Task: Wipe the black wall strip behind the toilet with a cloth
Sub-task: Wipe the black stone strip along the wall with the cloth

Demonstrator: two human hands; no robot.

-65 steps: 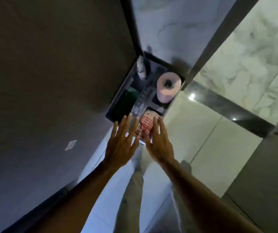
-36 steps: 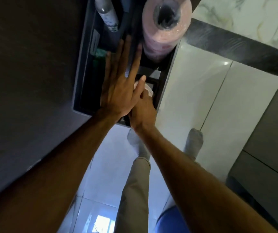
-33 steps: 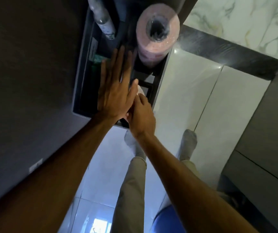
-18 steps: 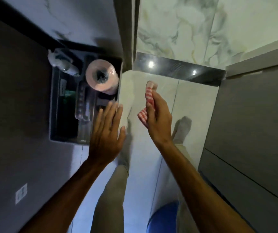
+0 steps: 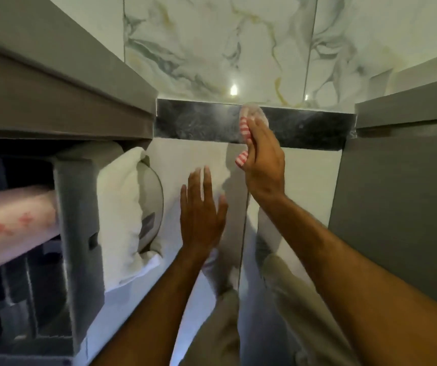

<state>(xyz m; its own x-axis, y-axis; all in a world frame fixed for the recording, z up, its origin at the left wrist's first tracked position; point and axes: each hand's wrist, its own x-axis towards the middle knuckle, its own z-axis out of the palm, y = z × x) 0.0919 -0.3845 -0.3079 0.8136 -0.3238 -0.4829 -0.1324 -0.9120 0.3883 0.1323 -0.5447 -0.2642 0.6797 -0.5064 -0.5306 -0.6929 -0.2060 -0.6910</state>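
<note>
At grip: right hand (image 5: 263, 165) closed round a red/white striped cloth (image 5: 245, 128), fingers wrapped over it; cloth's top end blurred.
Cloth position: upper end lies over the black wall strip (image 5: 198, 122), approx mid-length of strip; whether it presses on the strip or is just in front, can't tell. Lower end of cloth pokes out under the hand, over the white panel (image 5: 193, 154).
Left hand (image 5: 201, 210): open, fingers spread, palm twd the white panel, holding nothing; lower than & left of right hand, apart from it. Contact w/ panel unclear.
Strip: glossy black band running horizontally, between marble tile wall (image 5: 212, 48) above and white panel below; faint smeary marks on its left part.
Strip ends: left end meets grey cabinet (image 5: 53, 88), right end meets grey panel (image 5: 402, 180).
Left side: open grey niche (image 5: 77, 220) w/ a pink-patterned paper roll (image 5: 14, 223) inside, blurred; just right of it a white folded towel (image 5: 119, 212) against a round white object, unclear what.
Marble wall: white w/ grey & gold veins, two light reflections near its lower edge.
Bottom of view: both bare forearms reach up; person's khaki trouser legs (image 5: 291, 299) below them.
</note>
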